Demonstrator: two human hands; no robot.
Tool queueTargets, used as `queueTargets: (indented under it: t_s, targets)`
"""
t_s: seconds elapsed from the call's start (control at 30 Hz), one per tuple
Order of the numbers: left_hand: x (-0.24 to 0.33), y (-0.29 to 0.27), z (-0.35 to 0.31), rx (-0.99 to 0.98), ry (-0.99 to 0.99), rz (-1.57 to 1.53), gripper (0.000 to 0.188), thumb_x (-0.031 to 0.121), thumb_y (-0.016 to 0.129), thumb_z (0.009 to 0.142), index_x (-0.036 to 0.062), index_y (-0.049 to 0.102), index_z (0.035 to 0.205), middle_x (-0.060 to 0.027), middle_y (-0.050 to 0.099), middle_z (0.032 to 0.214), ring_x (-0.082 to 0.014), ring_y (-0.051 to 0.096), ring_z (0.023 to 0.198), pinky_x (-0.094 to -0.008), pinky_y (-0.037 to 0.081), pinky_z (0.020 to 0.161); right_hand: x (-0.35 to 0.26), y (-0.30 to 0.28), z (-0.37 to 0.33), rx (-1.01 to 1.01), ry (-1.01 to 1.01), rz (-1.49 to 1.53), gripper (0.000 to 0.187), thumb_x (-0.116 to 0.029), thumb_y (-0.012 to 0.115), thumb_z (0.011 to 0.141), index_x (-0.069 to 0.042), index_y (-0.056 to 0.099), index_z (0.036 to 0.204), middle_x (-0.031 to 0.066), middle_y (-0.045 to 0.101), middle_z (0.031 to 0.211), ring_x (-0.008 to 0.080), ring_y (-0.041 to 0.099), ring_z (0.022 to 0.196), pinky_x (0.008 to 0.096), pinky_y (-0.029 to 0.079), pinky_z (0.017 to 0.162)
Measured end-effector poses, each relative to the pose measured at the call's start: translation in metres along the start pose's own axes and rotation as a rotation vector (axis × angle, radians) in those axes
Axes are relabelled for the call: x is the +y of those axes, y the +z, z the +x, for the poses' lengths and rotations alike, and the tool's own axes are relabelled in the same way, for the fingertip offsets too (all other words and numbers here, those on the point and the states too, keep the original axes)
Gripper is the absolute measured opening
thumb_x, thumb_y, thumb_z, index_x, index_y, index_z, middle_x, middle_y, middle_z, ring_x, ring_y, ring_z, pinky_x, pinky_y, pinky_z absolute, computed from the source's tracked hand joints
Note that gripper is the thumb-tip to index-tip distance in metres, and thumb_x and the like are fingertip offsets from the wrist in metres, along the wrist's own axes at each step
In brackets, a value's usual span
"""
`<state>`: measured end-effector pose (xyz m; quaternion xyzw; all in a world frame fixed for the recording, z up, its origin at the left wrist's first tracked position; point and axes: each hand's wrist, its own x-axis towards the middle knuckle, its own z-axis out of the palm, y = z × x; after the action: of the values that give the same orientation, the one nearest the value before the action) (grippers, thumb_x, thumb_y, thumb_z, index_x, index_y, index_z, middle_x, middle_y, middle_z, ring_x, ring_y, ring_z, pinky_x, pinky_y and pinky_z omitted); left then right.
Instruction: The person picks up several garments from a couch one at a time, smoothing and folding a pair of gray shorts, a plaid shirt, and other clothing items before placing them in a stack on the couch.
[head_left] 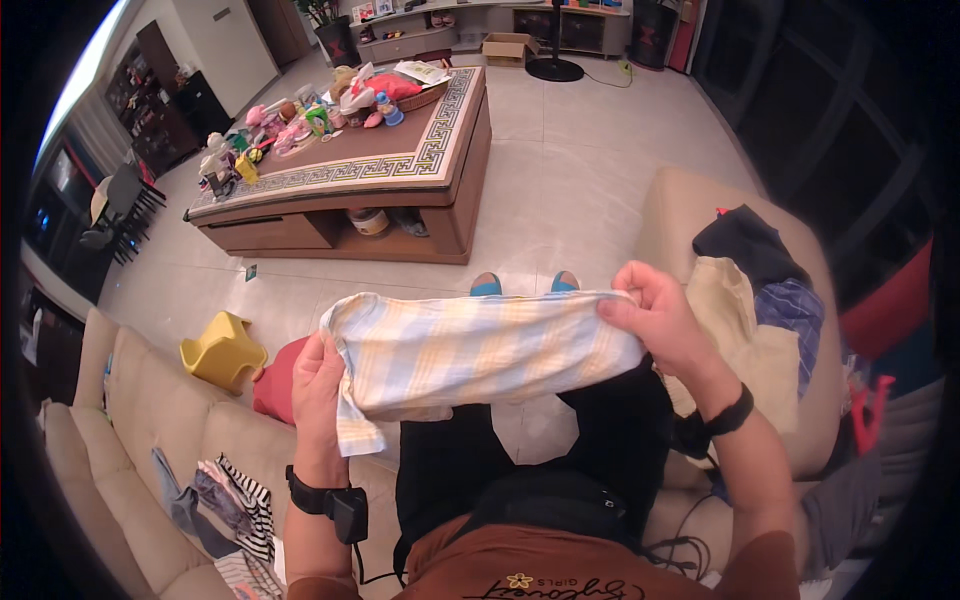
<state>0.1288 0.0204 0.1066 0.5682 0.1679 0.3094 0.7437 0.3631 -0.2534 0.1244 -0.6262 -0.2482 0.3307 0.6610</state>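
Note:
A plaid shirt (480, 345) in pale blue, yellow and white is stretched sideways above my lap. My left hand (318, 385) grips its left end, where a short flap of cloth hangs down below the fingers. At the opposite end my right hand (655, 312) pinches the upper corner between thumb and fingers. The cloth looks folded into a long band, with its lower edge sagging a little. Both wrists wear dark straps, and the left one carries a small black box.
Clothes in cream (720, 310), black and blue lie on the beige ottoman (670, 215) at right. More garments (220, 505) rest on the sofa (150, 390) at left. A yellow stool (225, 350) stands beside it. Ahead, a brown coffee table (400, 215) carries toys.

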Motion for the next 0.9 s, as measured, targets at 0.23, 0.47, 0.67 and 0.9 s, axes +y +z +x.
queueTargets:
  t_s: [0.23,0.47,0.67,0.9]
  targets:
    - [0.020,-0.026,-0.001,0.084,-0.069,-0.150,0.035,0.022,0.049,0.096,-0.0013,0.050,0.121,-0.0130,0.058,0.115,-0.0197,0.059,0.098,-0.0308,0.049,0.087,-0.028,0.019,0.037,-0.055,-0.061,0.445,0.020,-0.014,0.066,0.088,-0.001,0.057,0.098,0.0050,0.064,0.088,0.0096,0.062,0.076,0.0236,0.052,0.069]
    - [0.073,-0.024,-0.035,0.071,-0.031,-0.350,0.034,0.016,0.049,0.095,0.0016,0.048,0.126,-0.0135,0.059,0.118,-0.0229,0.061,0.101,-0.0371,0.051,0.086,-0.048,0.049,0.037,-0.223,-0.043,0.389,0.016,-0.019,0.058,0.093,-0.003,0.056,0.096,0.0026,0.063,0.086,0.0071,0.059,0.072,0.0222,0.050,0.067]
    - [-0.073,-0.133,-0.002,0.008,-0.406,-0.126,0.046,0.027,0.047,0.096,0.0029,0.041,0.134,-0.0142,0.052,0.129,-0.0237,0.056,0.110,-0.0414,0.048,0.090,0.036,0.065,0.068,-0.054,0.124,0.207,0.016,-0.016,0.058,0.092,-0.001,0.058,0.093,0.0030,0.061,0.083,0.0090,0.057,0.072,0.0250,0.049,0.065]
    - [-0.085,-0.099,-0.097,0.270,-0.705,0.541,0.090,0.056,0.062,0.082,0.0084,0.021,0.146,-0.0155,0.036,0.143,-0.0284,0.042,0.124,-0.0445,0.041,0.091,0.125,0.028,0.058,0.147,0.269,-0.103,0.012,-0.013,0.059,0.090,-0.002,0.057,0.089,0.0014,0.059,0.079,0.0083,0.053,0.070,0.0249,0.044,0.061]
